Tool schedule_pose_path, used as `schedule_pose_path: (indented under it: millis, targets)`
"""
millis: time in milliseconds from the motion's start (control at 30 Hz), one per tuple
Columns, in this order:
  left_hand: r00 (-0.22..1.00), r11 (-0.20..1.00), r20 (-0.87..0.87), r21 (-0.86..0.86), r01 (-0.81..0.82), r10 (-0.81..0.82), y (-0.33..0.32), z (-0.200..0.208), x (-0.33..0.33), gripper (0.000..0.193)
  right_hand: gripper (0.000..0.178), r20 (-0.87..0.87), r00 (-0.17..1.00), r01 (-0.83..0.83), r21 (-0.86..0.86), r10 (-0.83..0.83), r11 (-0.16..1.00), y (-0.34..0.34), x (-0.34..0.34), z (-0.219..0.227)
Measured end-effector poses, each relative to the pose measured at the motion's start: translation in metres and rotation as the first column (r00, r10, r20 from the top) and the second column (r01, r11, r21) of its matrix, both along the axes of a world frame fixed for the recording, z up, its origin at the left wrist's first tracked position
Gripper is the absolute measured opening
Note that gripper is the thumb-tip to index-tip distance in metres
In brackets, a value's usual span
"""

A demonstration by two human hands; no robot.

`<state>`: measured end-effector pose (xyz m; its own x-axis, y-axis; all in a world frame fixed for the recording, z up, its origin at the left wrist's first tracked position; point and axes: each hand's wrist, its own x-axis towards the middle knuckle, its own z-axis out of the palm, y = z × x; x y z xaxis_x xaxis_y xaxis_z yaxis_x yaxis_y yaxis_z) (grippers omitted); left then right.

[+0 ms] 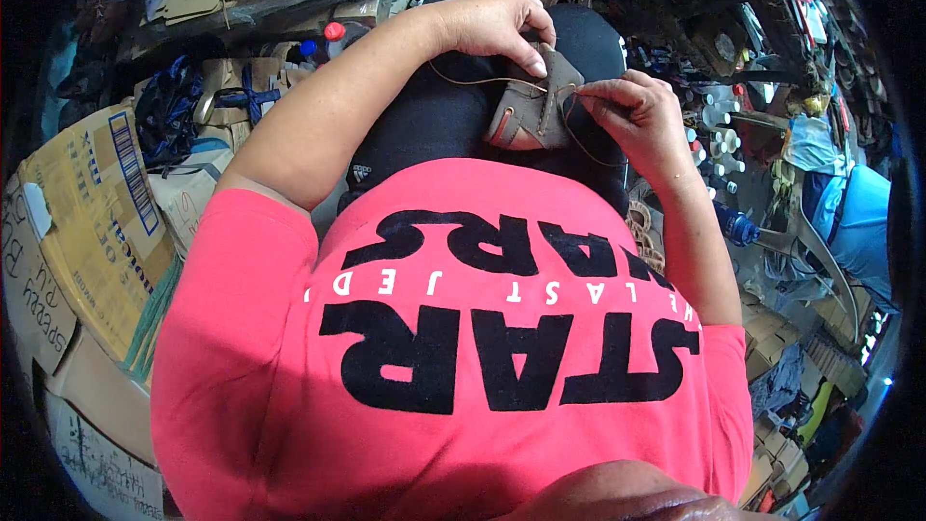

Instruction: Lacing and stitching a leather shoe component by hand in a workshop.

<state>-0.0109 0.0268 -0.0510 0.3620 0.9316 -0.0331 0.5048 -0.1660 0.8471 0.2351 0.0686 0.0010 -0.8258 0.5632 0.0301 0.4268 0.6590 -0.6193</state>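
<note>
A small brown leather piece [540, 106], folded and partly stitched, rests on my lap over black trousers [434, 116]. My left hand [497, 24] grips its upper edge with fingers curled over it. My right hand [632, 111] pinches a thin brown thread [482, 82] at the piece's right side. The thread loops from the leather across my lap toward the left hand. A needle is too small to make out.
Cardboard boxes [92, 222] stack at my left. Bottles with red and blue caps [323, 39] stand beyond my left arm. Spools, a blue bottle [738, 227] and cluttered tools crowd the right side. A pink printed shirt [453, 347] fills the lower view.
</note>
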Motion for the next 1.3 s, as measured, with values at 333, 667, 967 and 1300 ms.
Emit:
schedule_pose_path:
  millis: [333, 667, 967, 1300]
  targets:
    - [1.0, 1.0, 0.004, -0.013, -0.016, 0.016, 0.0, 0.001, 0.001, 0.033, 0.018, 0.006, 1.0, -0.022, -0.252, 0.024, 0.968, 0.008, -0.006, -0.007]
    - [0.999, 0.995, 0.03, 0.092, -0.036, 0.034, -0.004, -0.004, 0.004, 0.028, 0.016, -0.123, 0.991, -0.091, -0.423, 0.043, 0.902, 0.02, 0.0, -0.038]
    - [0.955, 0.802, -0.053, 0.557, -0.214, 0.292, -0.035, -0.001, 0.009, 0.023, 0.015, -0.19, 0.981, -0.015, 0.079, 0.03, 0.997, -0.006, -0.006, -0.028]
    - [0.906, 0.823, -0.184, 0.513, -0.243, 0.382, -0.069, 0.025, 0.01, 0.009, 0.033, -0.126, 0.988, -0.102, -0.149, 0.084, 0.984, 0.009, -0.001, -0.027]
